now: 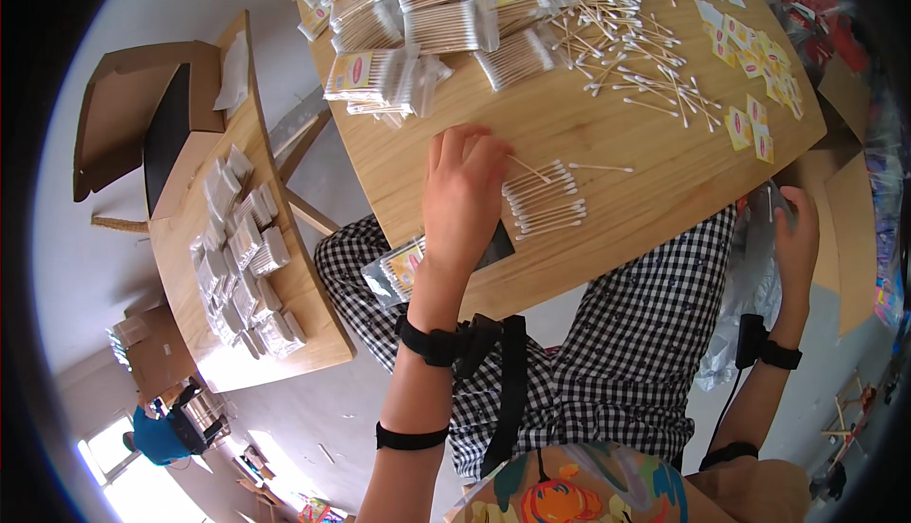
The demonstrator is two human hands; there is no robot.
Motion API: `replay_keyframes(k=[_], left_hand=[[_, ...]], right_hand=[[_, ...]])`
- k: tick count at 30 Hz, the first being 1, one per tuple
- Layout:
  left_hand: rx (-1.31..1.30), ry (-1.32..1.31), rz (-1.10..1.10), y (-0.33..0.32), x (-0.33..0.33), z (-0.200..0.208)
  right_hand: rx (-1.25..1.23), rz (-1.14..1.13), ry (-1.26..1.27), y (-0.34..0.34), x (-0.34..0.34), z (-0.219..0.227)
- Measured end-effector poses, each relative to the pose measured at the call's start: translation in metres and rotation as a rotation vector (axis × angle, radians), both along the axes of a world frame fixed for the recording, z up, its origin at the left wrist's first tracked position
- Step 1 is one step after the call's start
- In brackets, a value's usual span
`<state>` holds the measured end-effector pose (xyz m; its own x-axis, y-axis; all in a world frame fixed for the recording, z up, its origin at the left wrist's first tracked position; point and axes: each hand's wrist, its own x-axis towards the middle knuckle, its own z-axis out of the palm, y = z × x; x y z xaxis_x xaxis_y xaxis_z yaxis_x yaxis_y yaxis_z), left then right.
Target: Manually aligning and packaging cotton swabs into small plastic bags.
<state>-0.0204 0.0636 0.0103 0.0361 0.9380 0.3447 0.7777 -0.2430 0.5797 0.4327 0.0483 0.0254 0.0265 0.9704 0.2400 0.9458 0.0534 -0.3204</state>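
My left hand (465, 186) is over the table near its front edge, fingers curled downward. A cotton swab (529, 169) slants out from its fingertips across a small row of swabs (546, 208) laid side by side. One loose swab (603, 168) lies just right of the row. Under my left wrist, a clear packet of swabs with a yellow card (403, 267) sits by the table edge, partly hidden. Beyond the table's right edge, my right hand (799, 224) has bent fingers at the top of a clear plastic bag (745, 300). A white stick shows beside them.
Filled swab packets (432, 10) are stacked at the back left, beside a loose swab heap (607, 20). Yellow cards (759, 58) lie at the right. A side table (180, 276) holds more packets (242, 257) and a cardboard box (142, 96). Another person (161, 438) is far off.
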Motion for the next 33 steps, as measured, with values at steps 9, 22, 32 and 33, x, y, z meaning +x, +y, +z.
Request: replay_keyframes(k=[9, 22, 32, 33], left_hand=[[-0.024, -0.030, 0.010, 0.005, 0.001, -0.003], [-0.041, -0.104, 0.000, 0.009, 0.014, -0.009], [-0.147, -0.998, 0.273, -0.031, 0.017, -0.001], [-0.198, -0.944, 0.220, -0.037, 0.013, -0.002]], right_hand=[[-0.024, 0.492, 0.352, 0.038, -0.188, 0.006], [-0.106, 0.417, 0.288, 0.052, -0.199, -0.013], [-0.131, 0.795, 0.315, 0.067, -0.260, -0.008], [-0.163, 0.734, 0.404, 0.063, -0.257, -0.009]])
